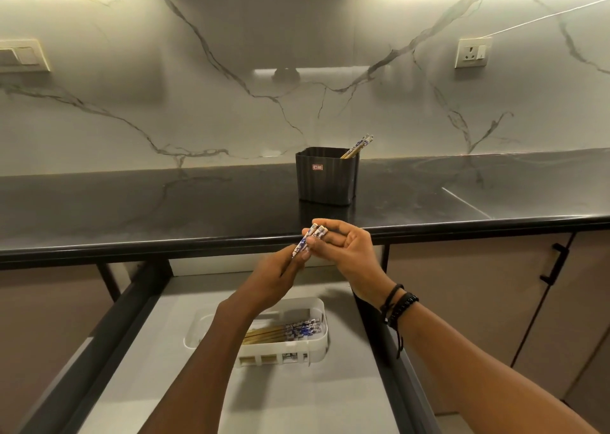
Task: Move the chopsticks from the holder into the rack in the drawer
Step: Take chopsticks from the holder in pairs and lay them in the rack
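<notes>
A dark ribbed holder (327,177) stands on the black counter with a pair of chopsticks (359,146) leaning out at its right corner. Over the counter's front edge both hands meet on another pair of chopsticks (308,236) with blue-and-white patterned ends. My left hand (276,276) grips their lower part, and my right hand (346,252) pinches the patterned ends. Below, in the open drawer (297,397), a white rack (317,347) holds several chopsticks (290,330) lying flat, partly hidden by my left forearm.
The black counter (165,209) runs across the view, with a marble backsplash behind it. The drawer's dark side rails (109,328) flank the grey liner. A cabinet door with a black handle (554,263) is at the right. Wall sockets (471,52) sit high on the backsplash.
</notes>
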Tool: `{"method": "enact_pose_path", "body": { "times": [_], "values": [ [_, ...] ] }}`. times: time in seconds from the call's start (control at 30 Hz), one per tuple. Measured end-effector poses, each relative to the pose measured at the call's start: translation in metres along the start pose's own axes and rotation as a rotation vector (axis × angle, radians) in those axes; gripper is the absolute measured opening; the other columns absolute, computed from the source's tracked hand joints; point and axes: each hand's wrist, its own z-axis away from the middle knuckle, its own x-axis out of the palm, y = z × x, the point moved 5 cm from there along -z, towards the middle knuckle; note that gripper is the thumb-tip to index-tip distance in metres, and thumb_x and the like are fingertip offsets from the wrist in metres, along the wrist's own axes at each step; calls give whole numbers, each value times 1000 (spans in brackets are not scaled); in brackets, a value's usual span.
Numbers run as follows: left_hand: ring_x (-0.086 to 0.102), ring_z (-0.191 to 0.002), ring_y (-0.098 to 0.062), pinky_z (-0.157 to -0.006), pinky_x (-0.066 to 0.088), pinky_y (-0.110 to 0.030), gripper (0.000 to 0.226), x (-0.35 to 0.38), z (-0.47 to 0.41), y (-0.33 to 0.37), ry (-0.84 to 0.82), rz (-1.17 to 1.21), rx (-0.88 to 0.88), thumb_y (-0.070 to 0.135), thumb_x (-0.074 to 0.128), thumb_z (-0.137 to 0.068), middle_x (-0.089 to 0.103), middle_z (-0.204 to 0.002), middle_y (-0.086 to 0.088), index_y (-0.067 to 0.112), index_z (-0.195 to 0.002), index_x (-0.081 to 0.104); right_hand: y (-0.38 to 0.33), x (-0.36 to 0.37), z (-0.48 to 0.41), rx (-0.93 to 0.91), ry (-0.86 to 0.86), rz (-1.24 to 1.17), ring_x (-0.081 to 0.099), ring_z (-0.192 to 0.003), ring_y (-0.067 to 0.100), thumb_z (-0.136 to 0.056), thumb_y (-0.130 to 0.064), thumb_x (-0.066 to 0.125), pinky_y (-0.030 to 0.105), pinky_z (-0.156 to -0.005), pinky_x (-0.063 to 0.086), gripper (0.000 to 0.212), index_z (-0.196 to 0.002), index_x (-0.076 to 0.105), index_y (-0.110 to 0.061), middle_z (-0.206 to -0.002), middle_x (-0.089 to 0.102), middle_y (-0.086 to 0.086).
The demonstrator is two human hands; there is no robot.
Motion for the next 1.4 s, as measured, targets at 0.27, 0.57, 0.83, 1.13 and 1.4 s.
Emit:
{"method": "enact_pose_path", "body": {
  "times": [0.27, 0.57, 0.83, 1.13, 1.4],
  "values": [
    [50, -59, -2, -56, 41, -15, 33, -11, -2, 20, 181, 58, 136, 38, 36, -98, 54, -70, 11, 14, -102, 59, -15, 4, -3, -63, -84, -94, 68, -108, 26, -83, -4, 69, 35, -93, 56, 40, -121, 60, -7, -117, 71, 11],
    [37, -52, -8, -54, 41, -21, 38, -43, -3, 24, 431, 950, -64, 45, 32, -99, 39, -59, 5, 17, -77, 45, 23, 36, 3, 123, -339, 470, 66, -106, 18, -93, -19, 62, 34, -96, 54, 30, -121, 60, -10, -115, 67, 8],
    [52, -58, -13, -64, 52, -27, 41, -33, -6, 20, 447, 1163, -112, 44, 32, -101, 49, -61, 0, 15, -78, 49, 29, 42, 9, 183, -394, 425, 63, -68, 15, -99, -17, 51, 25, -69, 58, 21, -104, 59, 2, -80, 65, 6],
    [56, -63, -16, -72, 52, -34, 50, -55, 3, 8, 541, 1342, -122, 57, 29, -98, 55, -71, -1, 17, -90, 58, 24, 35, 11, 227, -492, 531, 45, -56, 4, -101, -24, 47, 14, -55, 42, 18, -91, 60, -15, -68, 51, -3],
    [42, -51, -13, -54, 40, -28, 52, -59, 10, 2, 629, 1505, -155, 56, 31, -98, 45, -58, 1, 15, -75, 55, 22, 30, 13, 369, -535, 507, 37, -54, 7, -102, -27, 45, 16, -50, 35, 24, -93, 62, -13, -67, 46, -2]
  ]
}}
